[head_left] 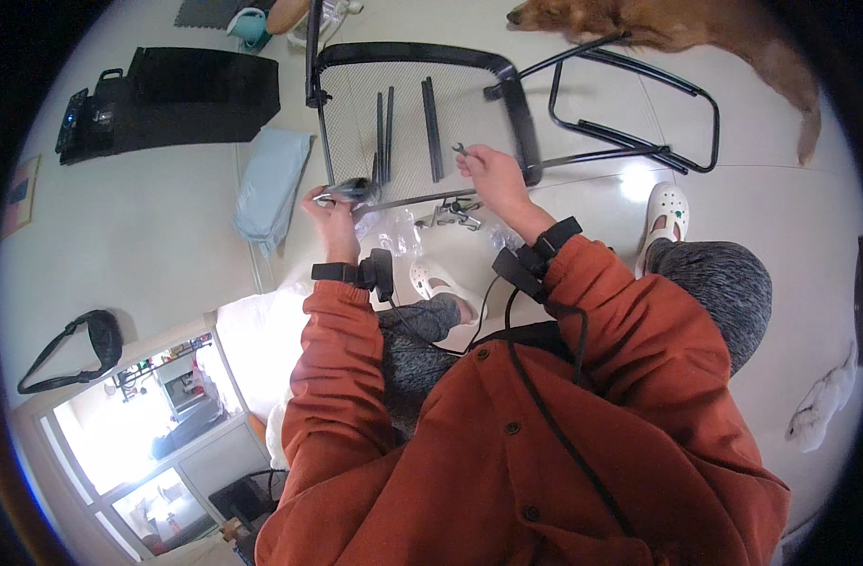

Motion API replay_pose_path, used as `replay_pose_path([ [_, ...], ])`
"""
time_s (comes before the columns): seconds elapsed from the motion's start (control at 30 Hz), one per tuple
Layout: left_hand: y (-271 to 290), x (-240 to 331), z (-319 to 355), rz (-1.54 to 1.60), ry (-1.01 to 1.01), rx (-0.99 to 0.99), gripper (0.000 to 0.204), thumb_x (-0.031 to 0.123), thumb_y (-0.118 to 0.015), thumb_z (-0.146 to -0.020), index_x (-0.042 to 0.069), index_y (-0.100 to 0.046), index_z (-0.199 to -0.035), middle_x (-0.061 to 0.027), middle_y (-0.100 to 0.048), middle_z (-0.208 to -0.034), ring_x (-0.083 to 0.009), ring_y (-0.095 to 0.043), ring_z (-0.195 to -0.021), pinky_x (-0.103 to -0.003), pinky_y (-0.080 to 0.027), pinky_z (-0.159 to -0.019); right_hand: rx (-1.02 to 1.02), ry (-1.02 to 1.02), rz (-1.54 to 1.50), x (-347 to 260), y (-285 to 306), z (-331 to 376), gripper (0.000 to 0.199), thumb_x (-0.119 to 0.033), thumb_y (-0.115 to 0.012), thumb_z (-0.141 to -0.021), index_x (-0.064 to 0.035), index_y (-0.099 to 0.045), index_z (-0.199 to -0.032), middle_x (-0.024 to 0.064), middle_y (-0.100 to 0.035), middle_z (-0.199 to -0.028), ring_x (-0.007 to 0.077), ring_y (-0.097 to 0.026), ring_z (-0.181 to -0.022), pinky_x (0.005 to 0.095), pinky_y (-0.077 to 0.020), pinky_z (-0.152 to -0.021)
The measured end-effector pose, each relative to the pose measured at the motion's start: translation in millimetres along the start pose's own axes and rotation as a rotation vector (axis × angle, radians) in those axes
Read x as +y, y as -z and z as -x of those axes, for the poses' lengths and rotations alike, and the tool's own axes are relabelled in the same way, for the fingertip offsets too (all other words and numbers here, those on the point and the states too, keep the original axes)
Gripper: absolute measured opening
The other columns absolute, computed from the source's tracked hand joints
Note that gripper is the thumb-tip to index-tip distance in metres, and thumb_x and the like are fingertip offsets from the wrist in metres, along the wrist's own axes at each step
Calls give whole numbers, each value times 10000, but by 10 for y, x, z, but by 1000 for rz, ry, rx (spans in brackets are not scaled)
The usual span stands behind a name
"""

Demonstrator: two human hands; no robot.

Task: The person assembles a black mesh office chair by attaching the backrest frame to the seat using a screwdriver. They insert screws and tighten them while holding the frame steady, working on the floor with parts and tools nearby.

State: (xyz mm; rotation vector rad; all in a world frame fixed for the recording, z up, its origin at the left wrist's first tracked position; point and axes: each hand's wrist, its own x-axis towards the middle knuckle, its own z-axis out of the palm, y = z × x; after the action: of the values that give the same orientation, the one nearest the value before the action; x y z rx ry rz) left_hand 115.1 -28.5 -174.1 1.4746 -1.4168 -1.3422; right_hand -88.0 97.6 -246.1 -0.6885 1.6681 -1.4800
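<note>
Your left hand (329, 209) is clamped on a dark grey curved metal bracket (351, 190); your right hand (489, 174) pinches a small silver wrench (460, 148) over the black mesh chair backrest (408, 118) lying on the floor. Best keep the bracket steady, seat the wrench squarely, and mind the loose silver bolts (450, 215) just below.

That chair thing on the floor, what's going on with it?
A person in an orange jacket is sitting over a black mesh chair back lying flat on the floor. Their right hand holds a small wrench, and their left hand holds a dark part at the mesh's edge. Small metal hardware and clear plastic bags lie near their knees. A black metal chair frame and a brown dog lie beyond.
</note>
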Motion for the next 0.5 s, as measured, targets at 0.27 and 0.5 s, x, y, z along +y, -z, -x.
replay_pose_path([
  [0.27,-66,-901,-19,53,129,-150,665,60,-481,-802,182,-63,-1305,-228,-562,-1067,-336,-602,-913,-454,-532,-723,-29,151,519,332,-91,54,210,-235,-483,-866,-59,-581,-925,148,-620,-779,350,-593,-744,454,-459,-652],
  [0.5,-207,-1644,-30,-110,-16,-360,525,-7,-449,-768,136,-243,-1229,-245,-530,-1099,-379,-561,-993,-510,-514,-790,-142,-40,755,761,-46,-11,196,-234,-483,-853,-103,-628,-870,137,-625,-803,341,-595,-758,437,-474,-662],
])
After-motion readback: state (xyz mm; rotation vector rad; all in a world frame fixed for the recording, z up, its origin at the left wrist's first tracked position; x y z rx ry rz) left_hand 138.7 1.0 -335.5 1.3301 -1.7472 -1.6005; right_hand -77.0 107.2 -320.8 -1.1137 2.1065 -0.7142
